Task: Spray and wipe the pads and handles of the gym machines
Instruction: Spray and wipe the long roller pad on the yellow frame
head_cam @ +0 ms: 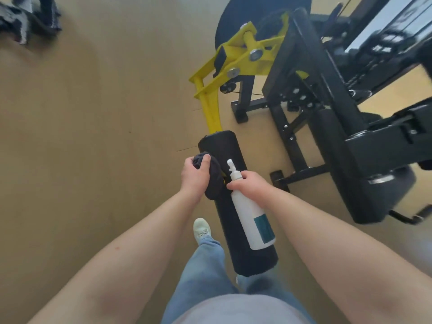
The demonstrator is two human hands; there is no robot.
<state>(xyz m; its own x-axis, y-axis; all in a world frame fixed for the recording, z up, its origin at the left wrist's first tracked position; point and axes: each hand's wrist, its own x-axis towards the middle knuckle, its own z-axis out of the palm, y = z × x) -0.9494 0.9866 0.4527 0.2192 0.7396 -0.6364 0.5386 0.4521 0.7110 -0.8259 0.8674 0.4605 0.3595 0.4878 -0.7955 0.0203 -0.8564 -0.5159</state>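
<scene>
Gripping a bunched dark cloth [214, 181], the left hand [195, 175] presses it against the upper part of a black roller pad [219, 146], fingers curled over the fabric so that most of them are hidden in its folds. The right hand [249, 183] is closed round the neck of a white spray bottle [247, 213], which lies along the pad with its nozzle [230, 163] pointing away from the person. Whether a finger sits on the trigger cannot be told. A teal label [264, 226] shows on the bottle, its print too small to read.

The pad hangs at the end of a yellow arm [211, 108], and the joint between them is hidden behind the pad's far end. The pad's near end overlaps the jeans [203, 265]. One pale shoe [201, 228] shows on the tan floor [93, 136] just left of the pad.

To the right stands the black machine frame [315, 73], blurred and cut off by the edge, with a dark seat pad [378, 199] beside it. A round black shape [257, 10] at the top is cropped. A smeared dark-and-grey object [28, 19] at the top left cannot be identified.
</scene>
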